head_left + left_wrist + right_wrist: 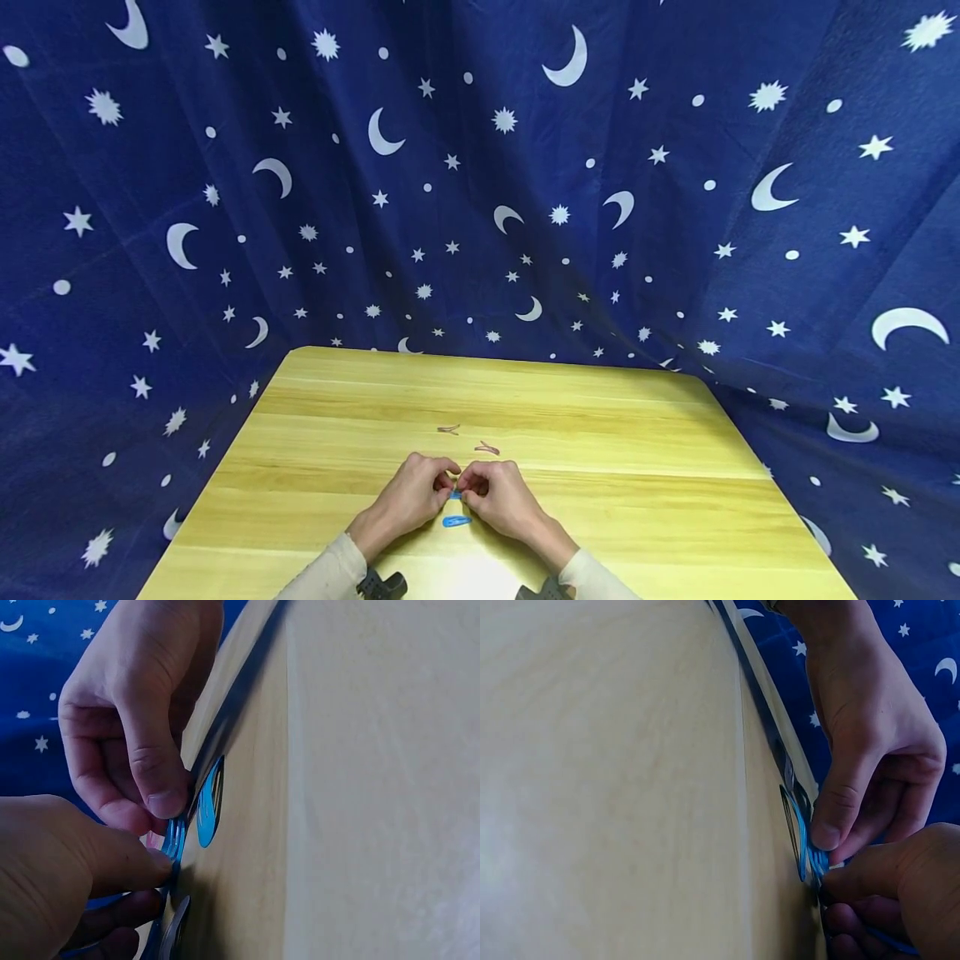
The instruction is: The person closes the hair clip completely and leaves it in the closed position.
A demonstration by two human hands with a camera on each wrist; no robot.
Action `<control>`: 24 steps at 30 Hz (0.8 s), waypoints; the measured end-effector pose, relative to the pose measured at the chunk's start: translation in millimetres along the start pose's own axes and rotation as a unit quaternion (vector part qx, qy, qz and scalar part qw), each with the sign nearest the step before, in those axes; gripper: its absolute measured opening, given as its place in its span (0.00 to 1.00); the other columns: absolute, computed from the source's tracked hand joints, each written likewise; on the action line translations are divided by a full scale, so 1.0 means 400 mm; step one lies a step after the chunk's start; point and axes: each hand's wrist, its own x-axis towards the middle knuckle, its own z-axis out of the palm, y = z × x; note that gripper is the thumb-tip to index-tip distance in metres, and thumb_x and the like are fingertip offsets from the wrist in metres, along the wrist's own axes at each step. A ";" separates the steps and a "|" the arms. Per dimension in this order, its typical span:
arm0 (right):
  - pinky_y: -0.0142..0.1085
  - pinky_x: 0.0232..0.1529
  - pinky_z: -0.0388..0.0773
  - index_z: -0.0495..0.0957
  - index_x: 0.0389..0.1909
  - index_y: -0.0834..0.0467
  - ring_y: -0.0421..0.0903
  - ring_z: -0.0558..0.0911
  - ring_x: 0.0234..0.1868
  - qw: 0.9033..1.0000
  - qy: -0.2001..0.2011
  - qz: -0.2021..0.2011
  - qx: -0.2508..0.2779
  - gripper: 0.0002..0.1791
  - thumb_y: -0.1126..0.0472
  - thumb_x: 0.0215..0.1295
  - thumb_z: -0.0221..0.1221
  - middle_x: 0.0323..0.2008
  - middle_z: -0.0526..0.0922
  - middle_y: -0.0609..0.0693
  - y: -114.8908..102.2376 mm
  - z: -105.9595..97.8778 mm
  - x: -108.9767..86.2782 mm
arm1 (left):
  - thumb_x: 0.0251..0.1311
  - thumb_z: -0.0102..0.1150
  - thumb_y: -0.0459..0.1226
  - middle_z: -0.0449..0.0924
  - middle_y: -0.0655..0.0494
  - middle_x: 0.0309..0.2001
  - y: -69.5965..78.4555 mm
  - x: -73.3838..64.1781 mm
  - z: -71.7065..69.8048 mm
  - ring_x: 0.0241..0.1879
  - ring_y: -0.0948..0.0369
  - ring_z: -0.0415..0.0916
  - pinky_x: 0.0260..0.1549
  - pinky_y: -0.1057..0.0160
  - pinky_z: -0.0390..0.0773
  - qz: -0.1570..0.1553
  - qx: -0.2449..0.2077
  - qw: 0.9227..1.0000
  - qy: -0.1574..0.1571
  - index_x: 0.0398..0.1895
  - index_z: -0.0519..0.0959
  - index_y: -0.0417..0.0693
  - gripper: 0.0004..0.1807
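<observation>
Between the fingertips of both hands is a blue snap hair clip (455, 495), partly covered by the fingers. My left hand (418, 490) pinches it from the left, with thumb and forefinger. From the other side my right hand (501, 497) pinches it as well, the hands nearly touching. A second blue snap hair clip (456, 522) lies on the table just in front of them; the left wrist view shows this clip (210, 802) lying beside the right thumb. Beyond the hands lie two pinkish hair clips, one farther left (448, 430) and one nearer (487, 448), both spread in a V.
The hands work over a light wooden table (600, 467), near its front edge. A dark blue curtain (465, 167) with white moons and stars hangs behind and at both sides. In the left wrist view a thin, greyish, pointed thing (175, 930) shows under the left fingers; its kind is unclear.
</observation>
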 end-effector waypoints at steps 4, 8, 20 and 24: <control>0.24 0.32 0.82 0.88 0.36 0.60 0.27 0.81 0.30 1.000 -0.007 0.001 0.003 0.08 0.76 0.62 0.70 0.30 0.90 0.45 -0.001 0.000 -0.001 | 0.56 0.73 0.21 0.92 0.57 0.32 -0.003 -0.003 0.000 0.31 0.74 0.84 0.34 0.73 0.85 0.003 0.007 1.000 -0.008 0.48 0.90 0.39 0.16; 0.25 0.33 0.83 0.88 0.36 0.60 0.27 0.82 0.30 1.000 -0.010 0.004 0.006 0.08 0.75 0.63 0.70 0.30 0.90 0.44 0.002 0.001 -0.003 | 0.57 0.74 0.23 0.92 0.58 0.33 -0.004 -0.005 0.000 0.32 0.73 0.84 0.35 0.72 0.85 0.007 0.018 1.000 -0.009 0.49 0.91 0.40 0.16; 0.26 0.34 0.84 0.88 0.37 0.57 0.28 0.83 0.31 1.000 0.007 -0.003 0.007 0.08 0.74 0.64 0.70 0.32 0.91 0.44 0.012 -0.002 -0.004 | 0.59 0.75 0.24 0.93 0.51 0.39 -0.002 0.000 -0.010 0.37 0.63 0.87 0.37 0.67 0.87 0.015 0.025 0.999 0.016 0.50 0.90 0.39 0.15; 0.27 0.37 0.86 0.88 0.39 0.59 0.32 0.86 0.33 1.000 0.011 -0.015 0.009 0.06 0.73 0.67 0.70 0.34 0.92 0.47 0.009 -0.011 -0.004 | 0.60 0.76 0.25 0.94 0.47 0.44 -0.001 0.003 -0.019 0.40 0.59 0.90 0.41 0.63 0.90 0.012 0.021 0.999 0.027 0.52 0.89 0.38 0.16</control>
